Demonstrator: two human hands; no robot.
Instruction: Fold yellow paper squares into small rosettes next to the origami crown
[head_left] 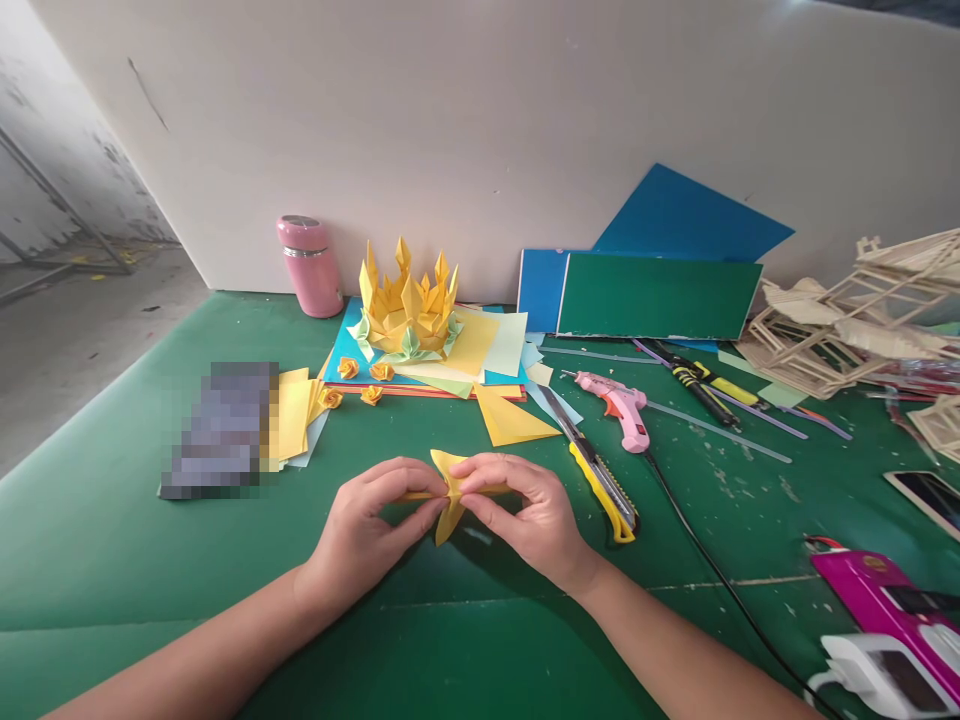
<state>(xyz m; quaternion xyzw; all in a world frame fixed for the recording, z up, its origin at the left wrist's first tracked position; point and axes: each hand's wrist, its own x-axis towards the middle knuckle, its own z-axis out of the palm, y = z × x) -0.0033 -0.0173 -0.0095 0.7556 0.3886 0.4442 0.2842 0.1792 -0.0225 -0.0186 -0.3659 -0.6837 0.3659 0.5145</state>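
Between my two hands is a folded yellow paper piece (448,522) with pointed flaps sticking up and down, held just above the green table. My left hand (375,515) pinches its left side between thumb and fingers. On the other side, my right hand (525,505) pinches it near the centre, and the fingertips of both hands almost meet. Fingers cover part of the folds. Behind them stands a yellow folded-paper crown (409,310) with green paper leaves around its base. Several small yellow paper roses (371,394) lie in front of the crown.
Right of my hands lie a yellow utility knife (600,490), a pink glue gun (615,405) with a black cord, and glue sticks. A pink thermos (310,268) stands at the back. Yellow paper sheets (291,415) lie left; a magenta power strip (877,610) sits front right.
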